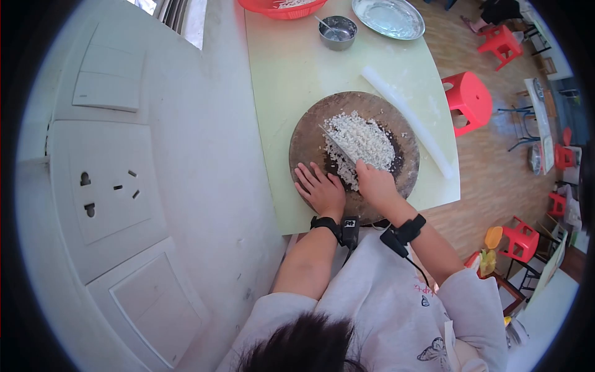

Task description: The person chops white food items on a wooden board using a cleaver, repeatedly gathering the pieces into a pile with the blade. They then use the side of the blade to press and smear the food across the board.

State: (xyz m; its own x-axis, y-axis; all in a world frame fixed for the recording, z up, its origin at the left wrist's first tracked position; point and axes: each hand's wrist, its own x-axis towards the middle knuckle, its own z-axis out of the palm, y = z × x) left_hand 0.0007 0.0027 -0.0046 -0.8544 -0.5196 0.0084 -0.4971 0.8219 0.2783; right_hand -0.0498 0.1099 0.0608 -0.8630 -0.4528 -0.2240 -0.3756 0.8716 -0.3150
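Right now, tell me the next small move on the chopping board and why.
Probably bring the knife down through the white pile again: the right hand grips its handle, the blade lies over the chopped bits, and the left hand rests flat on the round board, clear of it.

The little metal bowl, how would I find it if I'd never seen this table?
Start at the pale table and look past the round chopping board to the far end. The metal bowl sits between a red basket and a flat silver plate. It is the smallest and deepest, with a spoon inside.
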